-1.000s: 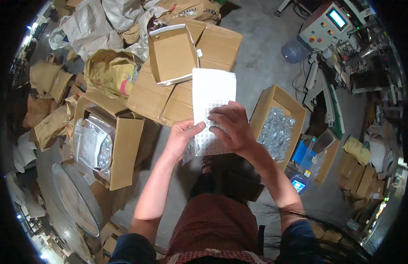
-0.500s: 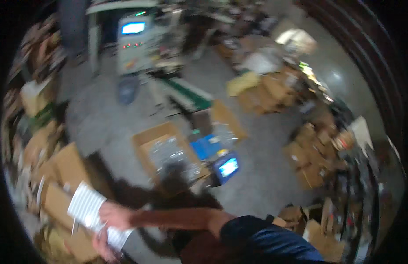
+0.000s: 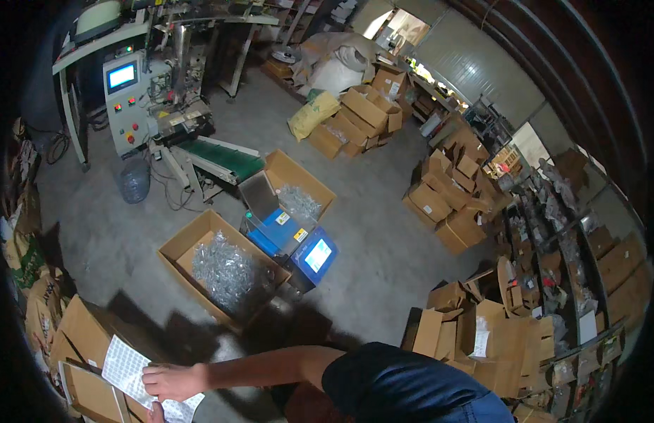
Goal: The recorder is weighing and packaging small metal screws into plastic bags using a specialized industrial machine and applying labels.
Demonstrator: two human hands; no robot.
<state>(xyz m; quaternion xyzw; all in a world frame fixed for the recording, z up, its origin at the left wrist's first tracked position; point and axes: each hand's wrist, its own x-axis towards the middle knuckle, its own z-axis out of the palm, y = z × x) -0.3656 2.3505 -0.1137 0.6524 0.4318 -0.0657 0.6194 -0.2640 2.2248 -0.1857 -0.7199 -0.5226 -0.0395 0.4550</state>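
A white sheet of labels (image 3: 126,368), printed in a small grid pattern, is held at the lower left, above an open cardboard box. My right hand (image 3: 175,382) reaches across from the right, its bent fingers closed at the sheet's surface; whether a single label is between the fingertips cannot be made out. Only the thumb and a little of my left hand (image 3: 156,412) show at the bottom edge, gripping the sheet from below. The rest of that hand is hidden by the sheet and the picture's edge.
Ahead, a carton (image 3: 225,275) full of small clear packets stands beside a blue machine with a lit screen (image 3: 317,255). A green conveyor (image 3: 221,158) leads from a packing machine (image 3: 126,106). Cardboard boxes (image 3: 447,190) and loaded shelves (image 3: 574,268) line the right.
The view has swung and steadied, so the machines and cartons now sit further left and look sharper. Both hands remain at the label sheet; the left now shows less.
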